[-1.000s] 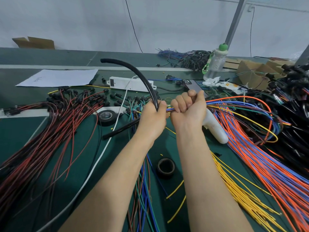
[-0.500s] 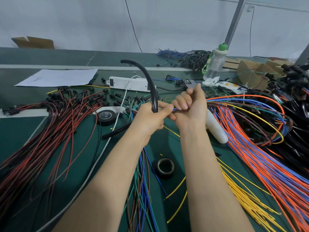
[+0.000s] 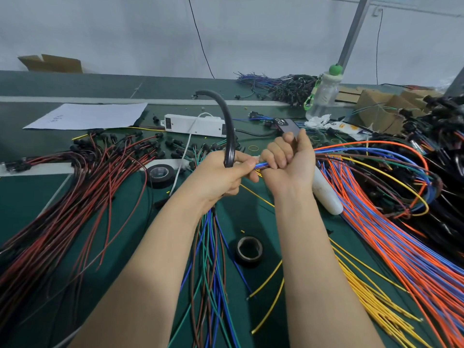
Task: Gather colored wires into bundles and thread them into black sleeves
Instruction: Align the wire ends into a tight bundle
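Note:
My left hand (image 3: 222,175) grips a black sleeve (image 3: 227,124) that arcs up and back to the left from my fist. My right hand (image 3: 288,159) is closed round a bundle of colored wires (image 3: 259,166). The bundle runs straight from my right fist into my left fist, where the sleeve's mouth is hidden. To the right the same wires (image 3: 376,156) loop out in orange, blue, yellow and green. Wires (image 3: 211,259) in blue, green and brown hang below my left hand.
Red-and-black leads (image 3: 75,197) fan across the green table (image 3: 22,204) on the left. Two black tape rolls (image 3: 160,174) (image 3: 249,250) lie near my arms. Orange, blue and yellow wires (image 3: 401,259) cover the right. A white power strip (image 3: 193,124), phone, bottle (image 3: 324,96) and white tool (image 3: 326,194) sit behind.
The black sleeve's free end has swung rightward and stands more upright. Its visible arc looks shorter. Both hands have shifted slightly while keeping their grips.

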### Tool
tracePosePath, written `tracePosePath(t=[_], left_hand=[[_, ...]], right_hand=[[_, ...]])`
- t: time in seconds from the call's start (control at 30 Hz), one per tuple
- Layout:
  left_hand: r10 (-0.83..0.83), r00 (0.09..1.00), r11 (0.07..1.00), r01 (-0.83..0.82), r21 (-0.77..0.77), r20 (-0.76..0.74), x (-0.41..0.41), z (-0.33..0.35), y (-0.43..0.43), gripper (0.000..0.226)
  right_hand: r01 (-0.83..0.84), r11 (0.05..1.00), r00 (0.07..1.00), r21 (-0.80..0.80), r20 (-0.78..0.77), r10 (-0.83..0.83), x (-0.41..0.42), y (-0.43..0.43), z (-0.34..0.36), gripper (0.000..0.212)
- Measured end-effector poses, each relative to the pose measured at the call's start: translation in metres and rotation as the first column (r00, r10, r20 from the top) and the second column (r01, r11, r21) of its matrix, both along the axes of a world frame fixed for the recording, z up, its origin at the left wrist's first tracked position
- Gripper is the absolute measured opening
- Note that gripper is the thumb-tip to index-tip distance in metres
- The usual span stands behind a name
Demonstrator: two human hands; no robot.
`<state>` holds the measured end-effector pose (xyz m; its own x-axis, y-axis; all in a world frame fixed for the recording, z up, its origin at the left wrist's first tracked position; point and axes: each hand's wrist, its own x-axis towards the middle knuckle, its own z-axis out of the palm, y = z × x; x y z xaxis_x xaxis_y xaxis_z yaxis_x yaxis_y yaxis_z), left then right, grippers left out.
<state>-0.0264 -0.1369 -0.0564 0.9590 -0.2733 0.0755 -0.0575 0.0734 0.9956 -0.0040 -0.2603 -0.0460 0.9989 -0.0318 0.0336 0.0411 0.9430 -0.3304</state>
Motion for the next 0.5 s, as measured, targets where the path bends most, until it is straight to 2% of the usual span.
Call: tracePosePath(t=[0.1,0.17,0.27,0.37,0.5], left_hand=[[-0.003,0.999,0.985,-0.003,0.174,0.036,-0.001,0.005,0.002,0.021],[-0.033,0.999,0.979,0.030,0.203,0.013,-0.002,0.006,0.003,0.020],[-0.086,0.987,0.993,0.096,0.069,-0.139,-0.003,0.004,0.003,0.011],[-0.152,0.943,0.987,0.130,-0.091,-0.296,-0.002,0.000,0.006,0.012],[-0.143,0.947,0.984,0.104,-0.145,-0.289,0.000,-0.003,0.001,0.013]], right_hand=[[-0.051,0.993,0.999,-0.110,-0.011,0.050,0.000,-0.003,0.000,0.045],[-0.067,0.988,0.997,-0.140,0.023,0.071,-0.001,-0.005,0.000,0.047],[-0.110,0.984,0.987,-0.143,0.097,0.125,-0.002,-0.010,0.000,0.052],[-0.158,0.978,0.971,-0.136,0.160,0.179,-0.004,-0.013,0.000,0.057],[-0.137,0.987,0.974,-0.089,0.168,0.150,-0.004,-0.011,-0.001,0.051]])
